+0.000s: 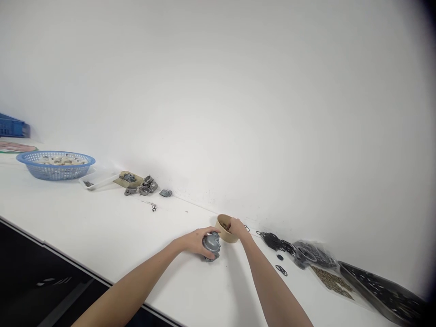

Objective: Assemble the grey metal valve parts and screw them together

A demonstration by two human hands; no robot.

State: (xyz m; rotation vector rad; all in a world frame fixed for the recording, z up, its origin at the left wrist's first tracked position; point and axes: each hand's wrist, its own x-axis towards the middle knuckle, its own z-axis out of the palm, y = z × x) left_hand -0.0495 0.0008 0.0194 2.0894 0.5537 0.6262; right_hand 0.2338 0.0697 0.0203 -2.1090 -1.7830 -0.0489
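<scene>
The left hand (195, 241) grips a stiff, probably weighty grey casting (211, 244) round its rounded sides; the right hand's (237, 227) grip, inside the tan bowl (227, 235), I cannot tell.

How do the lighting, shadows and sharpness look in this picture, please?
Head view: the wall is brightly lit; a soft shadow falls on the table beside the right forearm; the blue basket and dark tray look slightly blurred; the picture's top right corner is black.
</scene>
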